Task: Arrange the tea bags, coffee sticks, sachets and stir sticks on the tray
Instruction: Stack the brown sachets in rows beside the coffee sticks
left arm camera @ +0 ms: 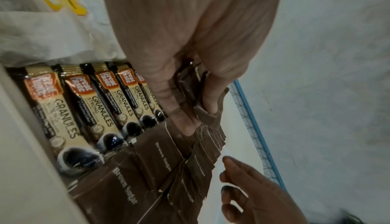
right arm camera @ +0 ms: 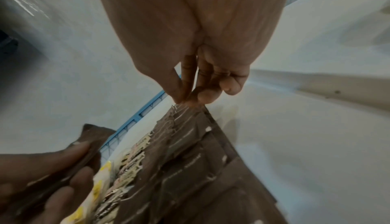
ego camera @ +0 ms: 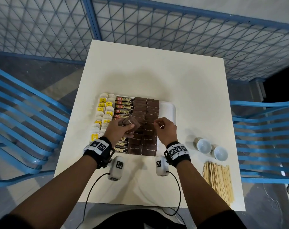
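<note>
Left grip: left hand [ego camera: 119, 129] clasps a small bundle of brown sugar sachets [ego camera: 129, 123], fingers and thumb curled round it, held just above the tray's middle rows.
Right grip: right hand [ego camera: 166, 128] has its fingers curled with thumb and fingertips brought together over the rightmost brown row; the right wrist view shows nothing between them, though the tips come down at the top edge of a sachet and whether they nip it cannot be told.
Surface: white square table [ego camera: 157, 71], matte, with the tray near its front-left part.
Room: blue metal mesh fencing [ego camera: 173, 22] behind the table; blue slatted chairs [ego camera: 24, 113] on both sides; grey floor.
Tray: white tray [ego camera: 167, 111], its right strip bare.
Tray contents: tea bags [ego camera: 105, 111] with yellow tags in the leftmost rows, partly overhanging the edge; coffee sticks [ego camera: 124, 103] in one column beside them; sugar sachet rows [ego camera: 147, 113] in two overlapping columns to the right.
Off the tray: two small white bowls [ego camera: 204, 145] to the right of the tray; wooden stir sticks [ego camera: 218, 180] in a loose pile at the table's front right corner.
Writing: coffee sticks read "Great Taste GRANULES STRONG"; sachets read "Brown Sugar".
Wrists: black bands with square-patterned markers [ego camera: 99, 146], white camera units and cables below them.
</note>
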Motion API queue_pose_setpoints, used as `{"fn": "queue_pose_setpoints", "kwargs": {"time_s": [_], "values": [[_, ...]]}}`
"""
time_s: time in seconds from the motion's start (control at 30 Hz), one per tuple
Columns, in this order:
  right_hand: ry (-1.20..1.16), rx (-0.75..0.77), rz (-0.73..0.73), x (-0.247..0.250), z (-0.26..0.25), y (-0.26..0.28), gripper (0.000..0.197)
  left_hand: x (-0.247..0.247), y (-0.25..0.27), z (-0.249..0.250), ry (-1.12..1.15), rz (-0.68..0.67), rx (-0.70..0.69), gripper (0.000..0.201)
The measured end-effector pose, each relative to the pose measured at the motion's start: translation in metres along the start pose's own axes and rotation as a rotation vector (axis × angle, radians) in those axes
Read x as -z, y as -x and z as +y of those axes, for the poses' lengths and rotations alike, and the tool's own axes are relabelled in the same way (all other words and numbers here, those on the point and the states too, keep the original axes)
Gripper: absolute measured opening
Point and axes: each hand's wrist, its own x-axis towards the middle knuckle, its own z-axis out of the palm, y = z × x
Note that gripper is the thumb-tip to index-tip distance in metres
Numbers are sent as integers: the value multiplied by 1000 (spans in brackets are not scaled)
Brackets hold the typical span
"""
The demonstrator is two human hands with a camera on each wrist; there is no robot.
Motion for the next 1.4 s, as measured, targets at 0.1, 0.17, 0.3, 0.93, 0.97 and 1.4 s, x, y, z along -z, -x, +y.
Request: {"fn": "queue_pose_setpoints", "kwargs": {"time_s": [0.1,0.17,0.3,0.93,0.97,1.4], "values": [[-29,93,-75,-7,-14,0,7,-3,1,3,-26,-20,-7,30],[-59,162,-137,-11,-26,0,15,-6,3,5,-50,-43,-17,25],[-36,229,-258,-13,-46,-5,15,-8,7,7,-159,-122,-61,22],[-212,12,-224,-19,-45,-16,20,-8,4,6,-34,12,-94,16],[-233,-14,-238,-18,-45,-15,21,-7,2,7,-29,50,-109,16],[-73,57,-272,-20,-39,-12,16,0,-3,3,-127,114,-55,6]]}}
